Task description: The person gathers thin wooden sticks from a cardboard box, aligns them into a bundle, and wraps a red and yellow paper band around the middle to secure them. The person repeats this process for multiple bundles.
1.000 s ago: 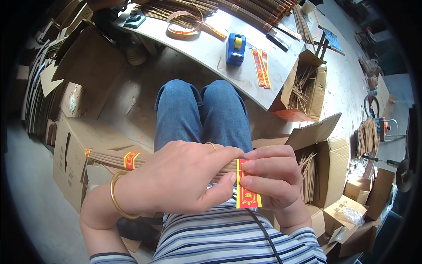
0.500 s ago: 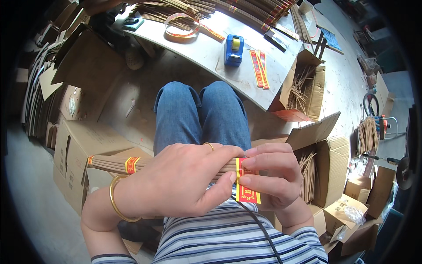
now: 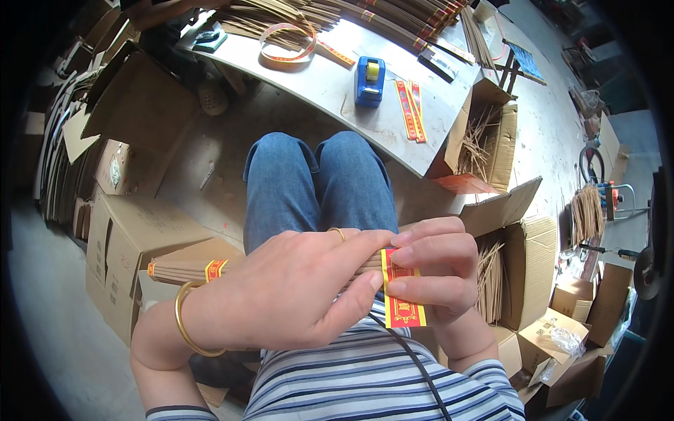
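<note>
My left hand [image 3: 288,291] is wrapped over a bundle of thin brown incense sticks [image 3: 175,271] that lies crosswise above my lap. Narrow red-and-yellow bands circle the bundle near its left end; its middle is hidden under my palm. At the bundle's right end, my right hand [image 3: 446,274] pinches a red-and-yellow paper label [image 3: 404,312] between thumb and fingers. The label's lower part hangs free below the sticks. My left thumb and index fingertip press close to the label's left edge.
Ahead stands a white table [image 3: 337,105] bearing a blue tape dispenser [image 3: 370,81], loose paper labels [image 3: 408,112], a coiled label strip [image 3: 267,52] and piled sticks. Cartons of sticks [image 3: 537,270] stand at right, a closed carton [image 3: 133,238] at left. Another person's arm [image 3: 158,14] shows upper left.
The bundle and the label have shifted slightly to the right, and the bundle's left end sits a little lower. Both hands keep their grip.
</note>
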### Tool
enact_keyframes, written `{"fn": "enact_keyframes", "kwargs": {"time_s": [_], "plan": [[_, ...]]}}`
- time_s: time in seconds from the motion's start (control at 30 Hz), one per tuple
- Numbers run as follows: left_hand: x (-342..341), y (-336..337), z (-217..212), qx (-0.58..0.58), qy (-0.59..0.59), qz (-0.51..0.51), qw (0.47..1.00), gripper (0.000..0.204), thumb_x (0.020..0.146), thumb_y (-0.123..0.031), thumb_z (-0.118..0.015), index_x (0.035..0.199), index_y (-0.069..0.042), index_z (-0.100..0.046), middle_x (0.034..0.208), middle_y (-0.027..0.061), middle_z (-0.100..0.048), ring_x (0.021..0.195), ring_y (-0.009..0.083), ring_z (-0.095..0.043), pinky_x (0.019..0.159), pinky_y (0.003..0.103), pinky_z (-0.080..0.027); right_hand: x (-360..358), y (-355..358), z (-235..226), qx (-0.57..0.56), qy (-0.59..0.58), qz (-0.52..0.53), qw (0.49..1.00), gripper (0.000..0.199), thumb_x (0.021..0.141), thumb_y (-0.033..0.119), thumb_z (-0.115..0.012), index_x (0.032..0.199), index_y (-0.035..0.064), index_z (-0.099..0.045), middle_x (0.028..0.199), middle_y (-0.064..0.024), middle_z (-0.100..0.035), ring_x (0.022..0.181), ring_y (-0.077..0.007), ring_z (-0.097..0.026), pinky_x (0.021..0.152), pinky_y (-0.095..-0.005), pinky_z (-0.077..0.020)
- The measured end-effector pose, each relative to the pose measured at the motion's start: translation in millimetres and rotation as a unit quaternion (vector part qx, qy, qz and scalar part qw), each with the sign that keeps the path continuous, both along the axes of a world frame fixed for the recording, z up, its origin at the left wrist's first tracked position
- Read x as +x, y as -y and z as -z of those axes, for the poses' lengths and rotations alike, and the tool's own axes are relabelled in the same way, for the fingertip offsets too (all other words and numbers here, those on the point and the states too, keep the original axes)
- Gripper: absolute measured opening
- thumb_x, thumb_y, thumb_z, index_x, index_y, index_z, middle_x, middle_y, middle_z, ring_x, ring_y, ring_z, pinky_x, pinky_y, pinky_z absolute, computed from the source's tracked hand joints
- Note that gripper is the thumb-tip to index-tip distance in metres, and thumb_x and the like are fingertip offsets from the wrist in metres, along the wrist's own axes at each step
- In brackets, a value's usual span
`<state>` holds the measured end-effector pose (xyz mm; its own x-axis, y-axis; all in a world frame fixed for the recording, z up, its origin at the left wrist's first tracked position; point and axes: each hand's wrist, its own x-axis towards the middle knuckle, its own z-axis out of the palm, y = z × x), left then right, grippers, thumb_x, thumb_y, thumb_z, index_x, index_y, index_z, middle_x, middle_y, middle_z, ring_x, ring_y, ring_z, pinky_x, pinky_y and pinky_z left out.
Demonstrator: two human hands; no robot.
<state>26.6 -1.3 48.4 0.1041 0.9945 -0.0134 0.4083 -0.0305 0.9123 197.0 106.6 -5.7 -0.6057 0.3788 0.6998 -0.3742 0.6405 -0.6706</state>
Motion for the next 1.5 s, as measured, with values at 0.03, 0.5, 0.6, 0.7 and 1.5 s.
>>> {"fn": "enact_keyframes", "kwargs": {"time_s": [0.03,0.5,0.6,0.7,1.5], "plan": [[0,0,1,0.003,0.005,0.000,1.000,0.029,0.092,-0.018,-0.050,0.111,0.004,-0.054,0.088,0.0216,-0.064,0.080,0.0384,-0.063,0.068,0.045,-0.051,0,-4,-1,0.003,-0.001,-0.013,1.000,0.021,0.075,0.009,-0.074,0.095,0.0118,-0.071,0.103,-0.0074,-0.062,0.092,-0.0232,-0.060,0.074,-0.0299,-0.0506],[2,-2,-3,0.000,-0.024,-0.011,1.000,0.031,0.094,-0.018,-0.048,0.115,0.004,-0.054,0.092,0.0220,-0.064,0.084,0.0373,-0.064,0.071,0.045,-0.052,1,-10,-5,-0.018,0.015,-0.035,0.999,0.021,0.073,0.010,-0.075,0.094,0.0117,-0.072,0.102,-0.0074,-0.063,0.091,-0.0231,-0.060,0.076,-0.0318,-0.0511],[3,-2,0,0.009,-0.016,-0.015,1.000,0.030,0.094,-0.017,-0.048,0.114,0.003,-0.054,0.091,0.0216,-0.064,0.083,0.0372,-0.064,0.071,0.045,-0.052,1,-13,-3,-0.016,0.011,-0.047,0.999,0.019,0.074,0.010,-0.075,0.093,0.0116,-0.072,0.102,-0.0073,-0.063,0.091,-0.0233,-0.060,0.076,-0.0319,-0.0511],[3,-3,1,0.004,-0.010,-0.012,1.000,0.030,0.093,-0.017,-0.047,0.115,0.003,-0.054,0.089,0.0209,-0.065,0.083,0.0373,-0.063,0.070,0.045,-0.051,0,-20,-1,-0.013,0.008,-0.074,0.997,0.017,0.074,0.010,-0.074,0.091,0.0113,-0.073,0.101,-0.0071,-0.063,0.091,-0.0235,-0.060,0.076,-0.0319,-0.0511],[-10,-2,19,-0.005,0.070,-0.114,0.991,0.054,0.102,-0.042,-0.042,0.130,0.003,-0.051,0.090,0.0085,-0.068,0.066,0.0127,-0.062,0.060,0.026,-0.048,-13,23,-13,-0.261,0.055,0.025,0.963,0.021,0.081,0.009,-0.075,0.093,0.0014,-0.060,0.086,-0.0077,-0.056,0.063,-0.0097,-0.056,0.054,-0.0212,-0.0464]]}}
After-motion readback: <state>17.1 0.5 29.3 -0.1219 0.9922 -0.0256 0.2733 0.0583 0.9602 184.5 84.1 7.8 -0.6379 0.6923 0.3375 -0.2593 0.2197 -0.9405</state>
